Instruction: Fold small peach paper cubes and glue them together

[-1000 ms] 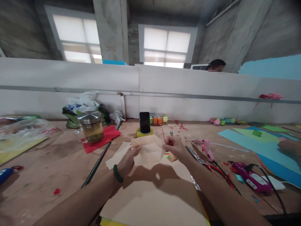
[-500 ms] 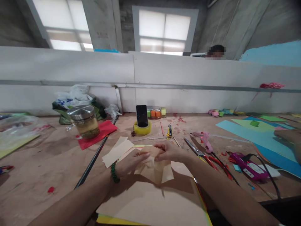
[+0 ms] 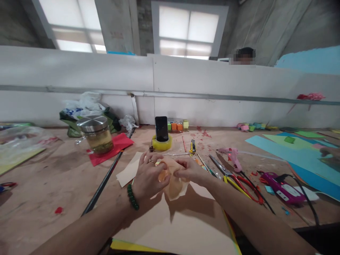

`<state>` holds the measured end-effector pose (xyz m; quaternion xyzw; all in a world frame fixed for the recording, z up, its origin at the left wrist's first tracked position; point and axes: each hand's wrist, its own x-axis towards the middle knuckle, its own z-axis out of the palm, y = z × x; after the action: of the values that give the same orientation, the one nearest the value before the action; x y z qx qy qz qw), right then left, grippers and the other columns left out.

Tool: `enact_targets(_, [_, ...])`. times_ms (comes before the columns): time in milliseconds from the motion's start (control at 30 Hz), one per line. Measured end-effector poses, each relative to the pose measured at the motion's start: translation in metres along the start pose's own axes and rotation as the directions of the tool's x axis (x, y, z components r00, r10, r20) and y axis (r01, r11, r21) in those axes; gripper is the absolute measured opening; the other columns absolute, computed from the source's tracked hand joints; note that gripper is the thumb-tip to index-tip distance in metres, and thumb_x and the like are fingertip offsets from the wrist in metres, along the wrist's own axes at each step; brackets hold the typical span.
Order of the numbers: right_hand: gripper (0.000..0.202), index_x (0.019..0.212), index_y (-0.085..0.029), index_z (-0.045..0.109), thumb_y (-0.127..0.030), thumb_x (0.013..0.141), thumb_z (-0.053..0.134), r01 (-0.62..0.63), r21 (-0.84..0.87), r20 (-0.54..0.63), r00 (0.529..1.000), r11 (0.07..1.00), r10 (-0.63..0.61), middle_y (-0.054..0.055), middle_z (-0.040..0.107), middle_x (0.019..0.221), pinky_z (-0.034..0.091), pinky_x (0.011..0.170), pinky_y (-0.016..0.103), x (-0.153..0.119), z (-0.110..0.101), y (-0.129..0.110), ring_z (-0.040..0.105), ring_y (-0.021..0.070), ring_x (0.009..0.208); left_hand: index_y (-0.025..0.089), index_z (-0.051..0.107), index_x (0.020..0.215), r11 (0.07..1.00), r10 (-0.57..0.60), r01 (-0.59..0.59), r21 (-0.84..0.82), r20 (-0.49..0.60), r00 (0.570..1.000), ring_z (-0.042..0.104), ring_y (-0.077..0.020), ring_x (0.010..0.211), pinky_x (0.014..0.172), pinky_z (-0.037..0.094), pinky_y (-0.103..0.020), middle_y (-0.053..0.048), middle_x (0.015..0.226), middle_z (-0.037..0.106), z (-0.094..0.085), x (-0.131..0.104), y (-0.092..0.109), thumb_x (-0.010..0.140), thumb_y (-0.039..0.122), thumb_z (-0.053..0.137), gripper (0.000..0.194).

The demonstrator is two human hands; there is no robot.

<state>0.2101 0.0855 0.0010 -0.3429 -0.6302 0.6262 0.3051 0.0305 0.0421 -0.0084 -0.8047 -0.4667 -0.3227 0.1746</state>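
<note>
Both my hands hold one piece of pale peach paper (image 3: 174, 189), bent and curled between them just above a stack of paper sheets (image 3: 175, 230). My left hand (image 3: 151, 173), with a green bead bracelet at the wrist, has its thumb and fingers curled round the paper's left side. On the opposite edge, my right hand (image 3: 190, 171) pinches the paper between thumb and fingers. Some of the fingertips are hidden behind the paper. Loose peach strips (image 3: 129, 171) lie just left of my left hand.
Right of my hands lie scissors (image 3: 224, 168), red-handled pliers (image 3: 249, 187), a pink glue gun (image 3: 232, 157) and a purple corded device (image 3: 283, 189). Behind stand a phone (image 3: 161, 129) on a tape roll (image 3: 162, 143) and a glass mug (image 3: 98, 138). Another person's hand (image 3: 330, 156) is far right.
My left hand has turned over and now shows its back, its fingers wrapped further round the paper. The paper is more curled. The view has shifted slightly.
</note>
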Motion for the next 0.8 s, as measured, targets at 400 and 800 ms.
enact_targets(400, [0.025, 0.079, -0.016, 0.067, -0.019, 0.054, 0.064, 0.031, 0.046, 0.023, 0.999, 0.998, -0.033, -0.003, 0.061, 0.069, 0.040, 0.058, 0.021, 0.001, 0.002, 0.003, 0.053, 0.0124, 0.064, 0.022, 0.068, 0.071, 0.998, -0.036, 0.037, -0.049, 0.013, 0.999, 0.054, -0.0317, 0.105, 0.101, 0.026, -0.057, -0.010, 0.109, 0.066, 0.001, 0.000, -0.001, 0.077, 0.019, 0.058, 0.012])
enact_targets(800, [0.023, 0.074, -0.016, 0.068, -0.015, 0.052, 0.062, -0.111, -0.195, 0.150, 0.979, 0.975, 0.141, -0.002, 0.064, 0.069, 0.044, 0.055, 0.021, 0.002, -0.018, 0.001, 0.057, 0.0142, 0.063, 0.021, 0.057, 0.059, 0.611, -0.475, 0.431, -0.664, 0.128, 0.871, 0.057, -0.0277, 0.104, 0.097, 0.039, -0.040, -0.008, 0.103, 0.065, -0.003, 0.015, -0.033, 0.066, 0.029, 0.060, 0.011])
